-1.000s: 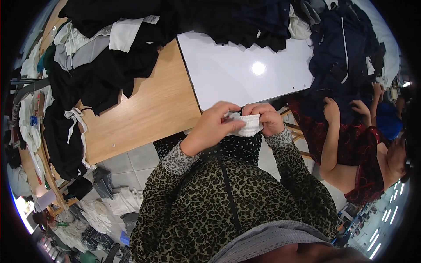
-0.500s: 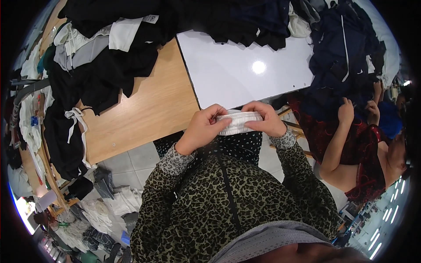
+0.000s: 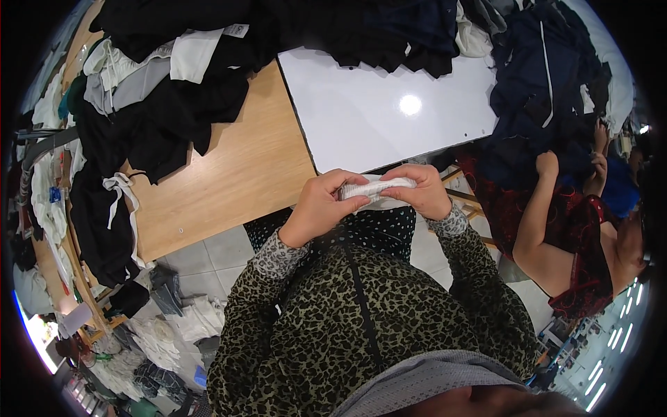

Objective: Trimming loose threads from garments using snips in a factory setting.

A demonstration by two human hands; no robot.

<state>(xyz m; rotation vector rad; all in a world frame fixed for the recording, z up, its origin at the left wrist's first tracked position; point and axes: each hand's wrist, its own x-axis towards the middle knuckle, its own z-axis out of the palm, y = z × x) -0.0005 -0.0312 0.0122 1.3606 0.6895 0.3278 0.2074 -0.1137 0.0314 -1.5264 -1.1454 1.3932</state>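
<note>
Both my hands meet in front of my chest, just below the edge of a glossy white board [image 3: 375,118]. My left hand [image 3: 322,206] and my right hand [image 3: 422,190] pinch the two ends of a small folded white cloth [image 3: 377,188], stretched flat between them. My sleeves are leopard-patterned. Under the hands shows a dark dotted fabric [image 3: 379,233].
A wooden table [image 3: 229,181] carries heaps of black and white garments [image 3: 160,90] along its far and left side. Dark blue clothes [image 3: 542,83] lie at the right. A person in red [image 3: 577,236] sits to my right, handling them. Clothes lie on the tiled floor [image 3: 187,320].
The white cloth was bunched between my hands; now it is pulled out lengthwise. The person at the right has shifted their hands on the blue clothes.
</note>
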